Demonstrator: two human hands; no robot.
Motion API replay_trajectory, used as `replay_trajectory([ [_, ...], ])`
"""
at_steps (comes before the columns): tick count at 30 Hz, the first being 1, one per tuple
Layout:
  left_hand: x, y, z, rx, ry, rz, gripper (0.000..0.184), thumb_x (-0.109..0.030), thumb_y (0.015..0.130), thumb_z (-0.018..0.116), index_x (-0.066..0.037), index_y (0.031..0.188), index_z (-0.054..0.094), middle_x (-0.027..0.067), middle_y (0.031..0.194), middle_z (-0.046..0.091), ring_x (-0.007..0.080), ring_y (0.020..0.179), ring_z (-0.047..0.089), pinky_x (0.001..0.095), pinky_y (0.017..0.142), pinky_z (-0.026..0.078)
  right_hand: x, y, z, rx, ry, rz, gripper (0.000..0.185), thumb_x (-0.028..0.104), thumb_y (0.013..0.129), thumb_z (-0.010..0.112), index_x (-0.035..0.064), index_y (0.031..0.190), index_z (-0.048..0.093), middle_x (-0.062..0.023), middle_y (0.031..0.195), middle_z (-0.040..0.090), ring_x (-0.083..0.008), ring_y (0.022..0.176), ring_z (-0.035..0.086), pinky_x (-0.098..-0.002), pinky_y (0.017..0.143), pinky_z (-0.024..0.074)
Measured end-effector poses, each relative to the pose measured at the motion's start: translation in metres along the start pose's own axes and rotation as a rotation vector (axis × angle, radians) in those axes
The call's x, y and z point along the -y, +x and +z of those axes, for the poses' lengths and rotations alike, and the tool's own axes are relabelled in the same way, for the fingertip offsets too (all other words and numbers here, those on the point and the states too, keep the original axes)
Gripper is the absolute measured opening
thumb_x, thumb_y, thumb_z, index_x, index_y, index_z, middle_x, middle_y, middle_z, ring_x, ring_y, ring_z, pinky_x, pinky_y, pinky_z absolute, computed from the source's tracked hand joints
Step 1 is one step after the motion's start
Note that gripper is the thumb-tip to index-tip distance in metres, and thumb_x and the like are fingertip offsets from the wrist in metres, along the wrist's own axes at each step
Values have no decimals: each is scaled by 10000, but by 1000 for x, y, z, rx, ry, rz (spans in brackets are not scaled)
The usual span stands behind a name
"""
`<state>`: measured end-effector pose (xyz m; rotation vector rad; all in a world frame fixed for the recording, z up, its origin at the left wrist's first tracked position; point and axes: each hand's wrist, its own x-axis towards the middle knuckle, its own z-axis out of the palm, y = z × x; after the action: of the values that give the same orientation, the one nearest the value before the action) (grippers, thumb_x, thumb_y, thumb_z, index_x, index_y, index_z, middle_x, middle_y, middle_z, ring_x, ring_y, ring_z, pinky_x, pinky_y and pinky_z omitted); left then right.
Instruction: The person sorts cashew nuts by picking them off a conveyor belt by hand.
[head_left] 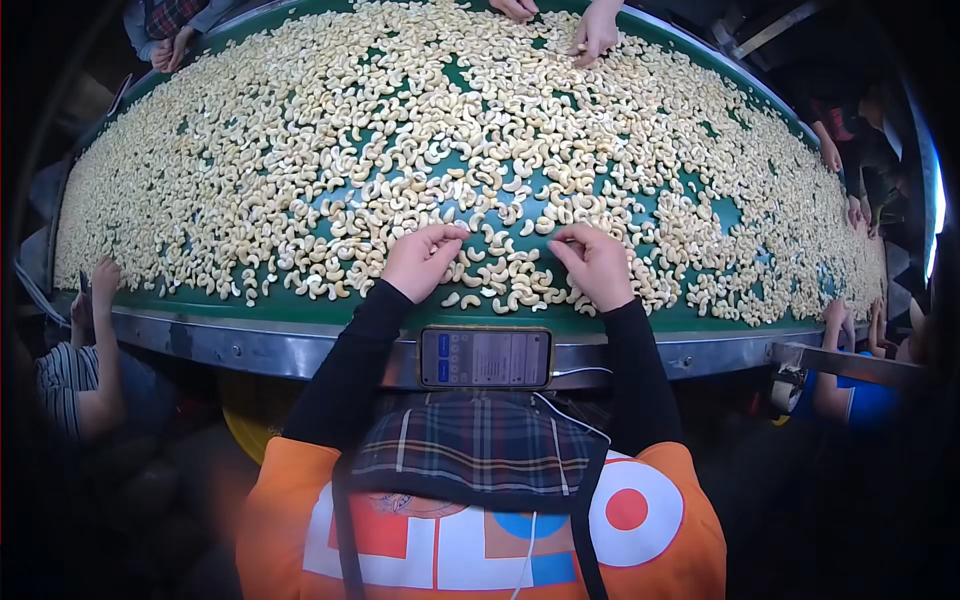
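On the head camera I have cashews (pixel 517 297) all round both sets of fingertips, ahead, to either side and in the gap between them. They lie curved and flat, their long axes turned every way, so I can read no common direction.

I see the left hand (pixel 425 264) just over the nuts, back upward, fingertips pointing inward to the right. Its thumb and forefinger are drawn to a narrow pinch; I can't tell whether a nut is between them. The right hand (pixel 600 270) mirrors it, fingertips pointing inward to the left, thumb and forefinger also close together, and I can't make out anything held there either. Both forearms, in black sleeves (pixel 640 365), lean inward from below.

Between the two sets of fingers I have a gap with loosely scattered nuts. On the body side of the fingers, the nuts end at a bare green strip of the belt (pixel 300 312), then comes the metal rail (pixel 240 345). The phone (pixel 485 358) sits at that rail, below the gap between the hands. Well ahead of my right fingers, a co-worker's hand (pixel 597 35) reaches over the far edge.
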<state>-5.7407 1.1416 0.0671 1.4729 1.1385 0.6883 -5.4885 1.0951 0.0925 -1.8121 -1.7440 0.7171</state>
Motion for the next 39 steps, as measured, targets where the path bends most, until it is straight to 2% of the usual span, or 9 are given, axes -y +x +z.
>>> replay_trajectory([
  [6, -7, -15, -26, 154, -381, -282, 174, -150, 897, 499, -28, 983, 588, -41, 633, 494, 12, 441, 388, 159, 378, 283, 12, 6, 39, 44, -119, -125, 157, 159, 782, 637, 57, 892, 594, -10, 577, 507, -52, 514, 479, -204, 468, 383],
  [10, -6, -23, -47, 169, -545, -339, 168, -158, 904, 499, -20, 955, 580, -40, 618, 476, 12, 424, 382, 155, 369, 257, 8, 4, 30, 137, 812, 294, 160, 211, 811, 603, 56, 818, 563, -6, 594, 526, -122, 501, 484, -239, 505, 410],
  [18, -2, -32, -73, 190, -606, -370, 159, -160, 908, 500, -18, 927, 567, -35, 603, 461, 19, 413, 390, 153, 355, 222, 34, -10, 40, 35, -275, -211, 160, 183, 856, 565, 51, 769, 536, 49, 641, 499, -23, 572, 469, -184, 502, 383],
  [21, 2, -38, -87, 198, -636, -365, 159, -163, 905, 504, -17, 915, 565, -32, 605, 465, 23, 417, 391, 152, 355, 218, 19, -14, 39, 64, 494, 119, 131, 179, 822, 605, 62, 787, 556, 16, 623, 535, -76, 557, 520, -216, 515, 408],
  [26, 11, -48, -108, 184, -721, -385, 179, -184, 903, 514, -12, 894, 561, -24, 607, 471, 32, 422, 399, 148, 355, 222, 25, -28, 35, 20, 797, 376, 127, 178, 837, 584, 52, 835, 565, 1, 615, 557, -107, 563, 559, -239, 519, 426],
  [30, 15, -51, -123, 177, -676, -394, 182, -186, 911, 496, -15, 889, 558, -13, 609, 473, 47, 422, 406, 153, 350, 224, 63, -36, 49, 113, -208, -143, 139, 180, 826, 601, 46, 824, 563, 3, 619, 551, -89, 564, 555, -228, 494, 409],
  [34, 20, -57, -140, 156, -658, -404, 185, -186, 914, 489, -16, 884, 557, -6, 607, 472, 53, 420, 405, 156, 348, 222, 61, -36, 57, 124, 35, 15, 178, 207, 815, 620, 38, 811, 563, 3, 614, 547, -89, 559, 553, -233, 480, 402],
  [37, 23, -60, -154, 141, -657, -409, 186, -190, 909, 501, -16, 880, 558, -8, 607, 474, 51, 428, 417, 154, 350, 226, 72, -26, 62, 135, 964, 355, 181, 204, 805, 627, 32, 796, 573, -21, 610, 555, -103, 551, 553, -253, 485, 406],
  [39, 26, -61, -162, 143, -656, -411, 186, -198, 899, 526, -17, 876, 562, -14, 612, 480, 46, 443, 441, 150, 354, 233, 87, -20, 77, 163, 726, 224, 169, 203, 810, 620, 41, 801, 573, -24, 639, 565, -108, 566, 554, -251, 498, 411],
])
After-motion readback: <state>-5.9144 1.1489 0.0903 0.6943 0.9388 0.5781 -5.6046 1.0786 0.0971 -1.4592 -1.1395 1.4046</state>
